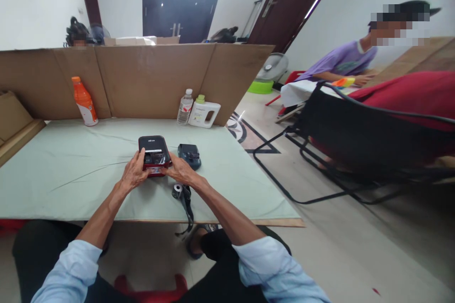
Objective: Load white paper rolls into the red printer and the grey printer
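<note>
Between my two hands is a black-and-red device that looks like a portable label printer (pixel 153 144), on or just above the pale green table cover. My left hand (pixel 134 169) grips its left side, the thumb along the edge. At the right front corner, my right hand (pixel 182 170) closes its fingers on the casing. A second, smaller dark device (pixel 189 155) lies just beyond my right hand. Below that hand is a small roll of black strip (pixel 177 191), its loose end trailing over the table's front edge.
A cardboard wall (pixel 156 80) borders the table's back. In front of it stand an orange bottle (pixel 85 102), a clear plastic bottle (pixel 185 109) and a white jug (pixel 204 113). On the right are a black folding chair (pixel 341 137) and a person in purple (pixel 351 59).
</note>
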Tool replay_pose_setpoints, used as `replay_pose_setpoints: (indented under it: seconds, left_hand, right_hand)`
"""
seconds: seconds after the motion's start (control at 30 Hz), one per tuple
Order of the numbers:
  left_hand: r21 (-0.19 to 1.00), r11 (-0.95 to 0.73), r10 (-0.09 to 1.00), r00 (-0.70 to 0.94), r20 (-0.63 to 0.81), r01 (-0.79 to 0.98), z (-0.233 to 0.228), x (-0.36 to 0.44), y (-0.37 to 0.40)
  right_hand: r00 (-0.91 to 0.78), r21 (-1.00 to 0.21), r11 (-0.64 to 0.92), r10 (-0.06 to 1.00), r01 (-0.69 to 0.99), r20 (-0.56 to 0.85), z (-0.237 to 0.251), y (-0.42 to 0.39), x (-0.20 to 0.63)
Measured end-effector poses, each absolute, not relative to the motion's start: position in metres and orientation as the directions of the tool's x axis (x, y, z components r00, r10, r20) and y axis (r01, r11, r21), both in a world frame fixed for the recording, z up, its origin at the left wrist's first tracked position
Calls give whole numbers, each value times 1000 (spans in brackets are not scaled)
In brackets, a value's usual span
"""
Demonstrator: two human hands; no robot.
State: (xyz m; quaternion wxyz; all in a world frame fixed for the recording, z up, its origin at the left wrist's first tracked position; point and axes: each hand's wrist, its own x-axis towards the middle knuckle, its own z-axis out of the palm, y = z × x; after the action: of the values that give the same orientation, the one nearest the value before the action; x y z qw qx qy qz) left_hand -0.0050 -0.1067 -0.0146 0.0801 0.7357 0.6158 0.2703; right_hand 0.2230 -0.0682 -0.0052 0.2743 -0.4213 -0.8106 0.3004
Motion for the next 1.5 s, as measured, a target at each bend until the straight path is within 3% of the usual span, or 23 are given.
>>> replay_pose_setpoints:
  seconds: [0.3, 0.67, 1.0, 1.13, 1.33, 1.5]
  left_hand:
    - [505, -273, 941, 118, 317, 819, -16, -15, -108]
    - [489, -219, 954, 79, 290, 844, -11, -1, -111]
    - [485, -218, 955, 82, 285, 847, -15, 7, -112]
    - [481, -191, 964, 70, 258, 856, -15, 14, -113]
    - [433, -130, 979, 45, 201, 892, -2, 35, -110]
    - [427, -106, 990, 54, 133, 898, 12, 43, -103]
  right_hand:
    - [-497, -631, 462, 857, 623, 137, 12, -75, 217]
    - [-521, -791, 441, 833, 423, 186, -5, -66, 227]
    - [-507, -826, 426, 837, 368, 206, -16, -64, 226]
    - [-523, -884, 395, 823, 250, 221, -22, -60, 224]
    - [-539, -939, 294, 827, 176, 158, -21, -55, 231]
    - [-528, -938, 241, 846, 249, 77, -13, -55, 240]
